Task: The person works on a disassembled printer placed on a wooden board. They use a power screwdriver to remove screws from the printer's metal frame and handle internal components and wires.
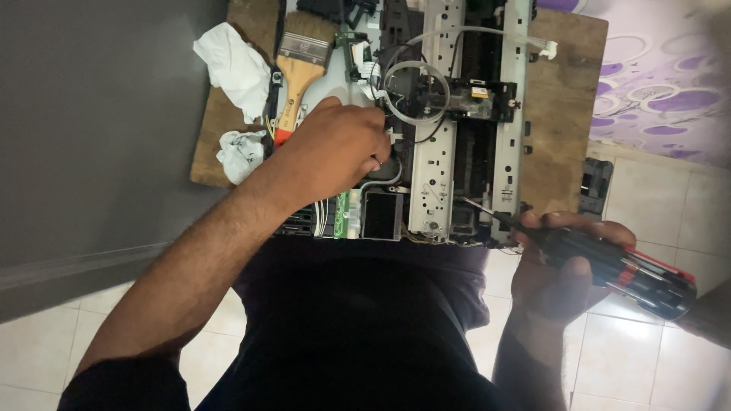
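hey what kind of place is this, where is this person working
Probably a home or small repair corner, not a factory: an opened printer chassis with metal rails sits on a worn wooden board above pale floor tiles, with a wooden-handled paintbrush and crumpled white cloth beside it.

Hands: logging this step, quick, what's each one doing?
Left hand: fingers curled on the printer's parts; any hold cannot be told.
Right hand: closed on the screwdriver.

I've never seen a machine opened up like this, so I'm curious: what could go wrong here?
The left hand presses in among thin white wires and a looped clear tube of the opened printer; a snag might pull one loose. The right hand holds a screwdriver whose tip points at the frame and could slip. The printer overhangs the wooden board and might tip.
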